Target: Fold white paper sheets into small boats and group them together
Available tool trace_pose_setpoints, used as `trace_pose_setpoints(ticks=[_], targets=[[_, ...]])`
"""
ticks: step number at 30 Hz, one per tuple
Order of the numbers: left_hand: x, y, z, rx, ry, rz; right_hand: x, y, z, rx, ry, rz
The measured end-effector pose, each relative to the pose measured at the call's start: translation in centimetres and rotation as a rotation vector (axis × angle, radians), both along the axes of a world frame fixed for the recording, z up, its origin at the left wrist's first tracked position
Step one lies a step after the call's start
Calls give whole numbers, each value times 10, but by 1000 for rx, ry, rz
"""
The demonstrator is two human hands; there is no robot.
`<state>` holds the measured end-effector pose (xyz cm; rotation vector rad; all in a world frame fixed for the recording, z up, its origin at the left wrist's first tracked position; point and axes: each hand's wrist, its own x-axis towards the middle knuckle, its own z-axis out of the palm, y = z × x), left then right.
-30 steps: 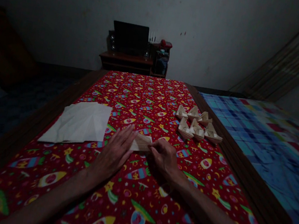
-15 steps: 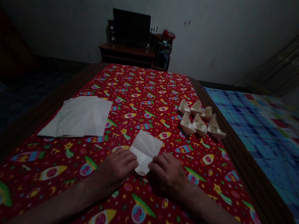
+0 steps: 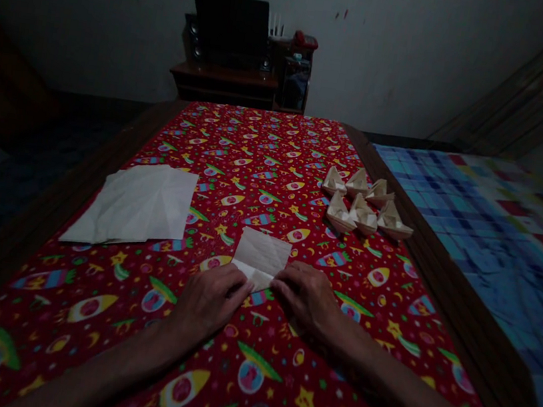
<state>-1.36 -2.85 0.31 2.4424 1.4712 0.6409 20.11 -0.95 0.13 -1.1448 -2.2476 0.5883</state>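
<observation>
A small creased sheet of white paper (image 3: 262, 256) lies on the red patterned tablecloth (image 3: 267, 162) in front of me. My left hand (image 3: 210, 299) pinches its near left corner, fingers pressed together on a folded-over edge. My right hand (image 3: 306, 296) presses on the near right edge, fingers curled on the paper. Both forearms rest on the cloth.
A stack of white paper sheets (image 3: 137, 203) lies to the left. Several folded paper boats (image 3: 363, 206) sit at the right near the table's wooden edge. A blue checked mattress (image 3: 488, 241) lies to the right. A dark screen on a low cabinet (image 3: 233, 43) stands at the far wall.
A second ago the paper was folded small between my hands; it has been opened out flat, and its near edge is now being folded under my fingers. The view has tilted.
</observation>
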Motion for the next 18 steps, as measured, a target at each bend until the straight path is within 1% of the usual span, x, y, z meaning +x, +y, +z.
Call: trace_pose_setpoints(ticks=[3,8,13,15,18], targets=[[0,3,2,9,53,40,-3,0,-2,13,-18,-55],[-1,6,4,9,74,41,-3,0,-4,69,-15,-82],[-2,5,6,-30,67,29,1,0,-3,46,136,-154],[-2,5,5,-44,58,22,3,0,-2,46,166,-119],[-2,6,4,-35,52,25,5,-3,-5,108,111,24]])
